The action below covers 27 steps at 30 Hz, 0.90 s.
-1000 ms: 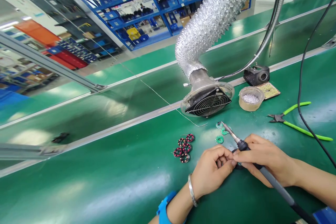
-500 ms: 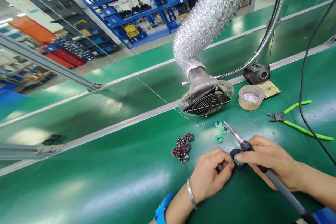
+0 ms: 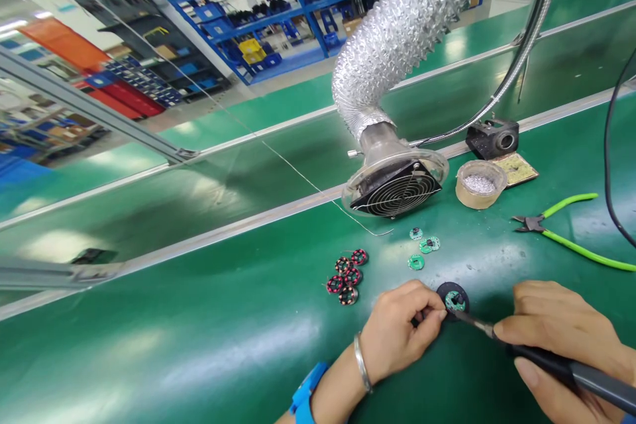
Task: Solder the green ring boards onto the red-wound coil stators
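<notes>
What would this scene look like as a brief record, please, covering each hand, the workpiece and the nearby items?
Left grip: fingertips at the edge of the black disc; whether they pinch it is unclear
Right grip: holding the soldering iron, tip near the disc's green board
Workpiece: disc lying on the green tabletop
Parts: wound rings; loose green boards
Tool: green-handled cutters, handles spread
Overhead: silver duct ending in a fan
</notes>
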{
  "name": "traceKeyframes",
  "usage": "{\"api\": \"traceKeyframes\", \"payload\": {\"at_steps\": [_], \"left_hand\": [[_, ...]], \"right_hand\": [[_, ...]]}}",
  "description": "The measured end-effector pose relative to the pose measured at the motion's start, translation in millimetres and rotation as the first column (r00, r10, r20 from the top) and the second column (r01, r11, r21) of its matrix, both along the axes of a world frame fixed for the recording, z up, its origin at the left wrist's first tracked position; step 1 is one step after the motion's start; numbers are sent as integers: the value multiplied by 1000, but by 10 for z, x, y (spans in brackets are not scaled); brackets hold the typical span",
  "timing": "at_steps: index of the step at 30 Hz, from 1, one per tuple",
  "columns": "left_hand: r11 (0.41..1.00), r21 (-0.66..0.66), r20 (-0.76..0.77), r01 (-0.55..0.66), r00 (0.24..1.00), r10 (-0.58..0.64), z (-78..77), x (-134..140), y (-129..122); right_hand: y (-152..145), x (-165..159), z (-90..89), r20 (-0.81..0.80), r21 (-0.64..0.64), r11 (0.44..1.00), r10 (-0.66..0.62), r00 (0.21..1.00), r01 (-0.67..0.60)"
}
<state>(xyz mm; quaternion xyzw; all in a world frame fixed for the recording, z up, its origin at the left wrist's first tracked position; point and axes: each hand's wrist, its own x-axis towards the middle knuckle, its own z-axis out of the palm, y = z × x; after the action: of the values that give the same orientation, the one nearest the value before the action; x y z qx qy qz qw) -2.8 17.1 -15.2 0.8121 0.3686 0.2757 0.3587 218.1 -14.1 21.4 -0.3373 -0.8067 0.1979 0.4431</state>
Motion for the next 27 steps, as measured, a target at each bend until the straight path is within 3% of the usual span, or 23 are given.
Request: {"api": "traceKeyframes", "payload": {"at_steps": [4,16,20,27], "left_hand": [[1000,7,-7,-1,1000,1,-9,1,-3],[1000,19,-20,-2,1000,3,3,0,-11],[999,37,-32,1,999,0,0,1,-11],[998,67,-28,7,1000,-5,-6,3,4]], "right_hand": [[20,-37,-33,-51,64,998,-23,998,26],[0,-21,-22,-2,-23,1000,1,1000,-1],[10,-33,-52,-33,42,999,-5,999,7],[-22,47,52,34,-18,1000,-9,999,9]]}}
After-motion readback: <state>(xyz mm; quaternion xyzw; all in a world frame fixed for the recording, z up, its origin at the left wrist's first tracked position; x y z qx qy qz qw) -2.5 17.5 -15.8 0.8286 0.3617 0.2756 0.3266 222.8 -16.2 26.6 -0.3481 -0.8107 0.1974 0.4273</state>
